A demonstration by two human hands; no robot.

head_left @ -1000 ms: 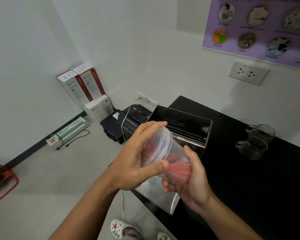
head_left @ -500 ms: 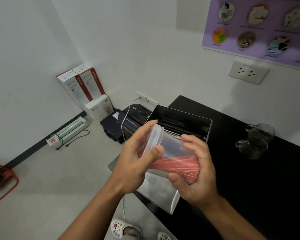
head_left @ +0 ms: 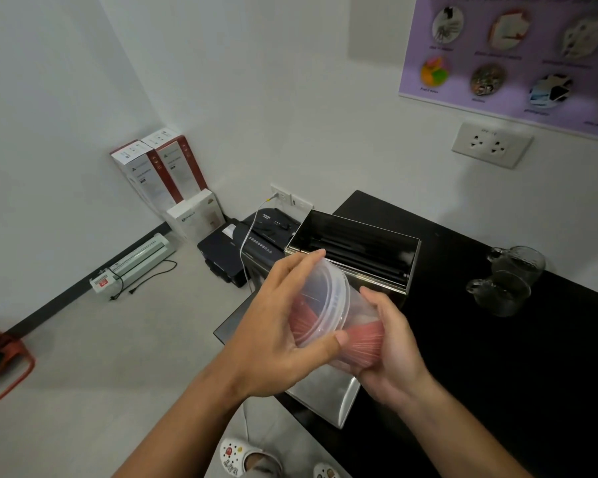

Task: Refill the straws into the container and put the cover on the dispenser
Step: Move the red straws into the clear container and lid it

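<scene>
A clear plastic tub (head_left: 328, 301) with red straws (head_left: 365, 339) inside is held on its side above the table's left corner. My left hand (head_left: 273, 339) grips the tub's lidded end, thumb under the rim and fingers over the top. My right hand (head_left: 390, 350) cups the tub's base from below. Behind the hands stands a steel straw dispenser (head_left: 356, 250), its top open and dark inside. Its lower front is partly hidden by my hands. I cannot see a separate dispenser cover.
The black table (head_left: 497, 357) runs right, with two clear glass mugs (head_left: 508, 281) at its far side. On the floor to the left are a black shredder (head_left: 263, 243), a printer (head_left: 221, 250), boxes (head_left: 166, 174), a laminator (head_left: 135, 263) and a red stool (head_left: 4, 363).
The tub has turned in my hands, its lidded end now facing me more. My right hand has slid from over the tub's side to under its base.
</scene>
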